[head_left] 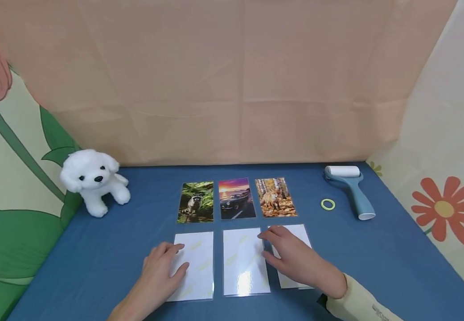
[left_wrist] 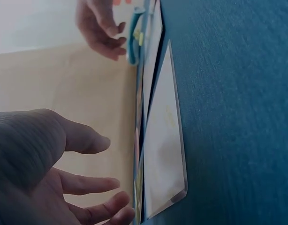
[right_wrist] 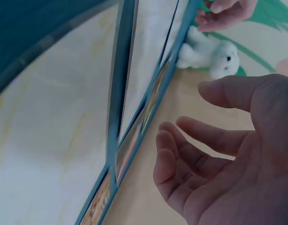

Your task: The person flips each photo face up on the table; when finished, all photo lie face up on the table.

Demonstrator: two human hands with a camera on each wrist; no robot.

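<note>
Three white cards with faint yellow marks and clear edges lie in a row: a left card (head_left: 199, 267), a middle card (head_left: 244, 263) and a right card (head_left: 296, 231). My left hand (head_left: 157, 272) is over the left card, covering its left side, with thumb and fingers apart and holding nothing. Over the right card and the middle card's edge hovers my right hand (head_left: 296, 261), its fingers loosely bent around no object. Behind them are a raccoon picture (head_left: 193, 205), a car picture (head_left: 236, 198) and a fox picture (head_left: 276, 198).
A white plush dog (head_left: 95, 178) stands at the back left. On the right lie a yellow-green ring (head_left: 327, 204) and a blue-handled roller (head_left: 352, 187). The blue cloth (head_left: 147, 191) ends at a beige backdrop (head_left: 240, 89).
</note>
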